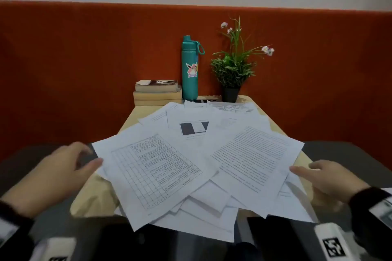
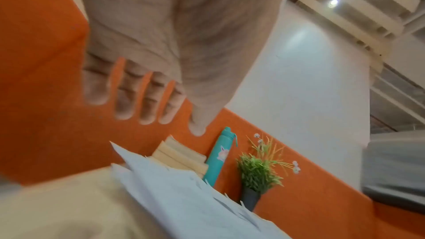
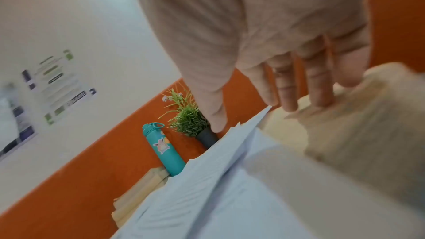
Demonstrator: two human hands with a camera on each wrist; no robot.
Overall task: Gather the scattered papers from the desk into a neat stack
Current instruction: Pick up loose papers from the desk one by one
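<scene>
Several white printed papers lie fanned and overlapping over a small beige desk, some hanging over its near edge. A sheet with a table grid lies at the left, a text sheet at the right. My left hand hovers at the left edge of the grid sheet, fingers relaxed, thumb near the paper, holding nothing. In the left wrist view the left hand hangs above the papers. My right hand reaches toward the right edge of the text sheet. Its fingers are spread just over the papers.
At the back of the desk stand a stack of books, a teal water bottle and a potted plant, against an orange partition. Dark chair backs flank the desk.
</scene>
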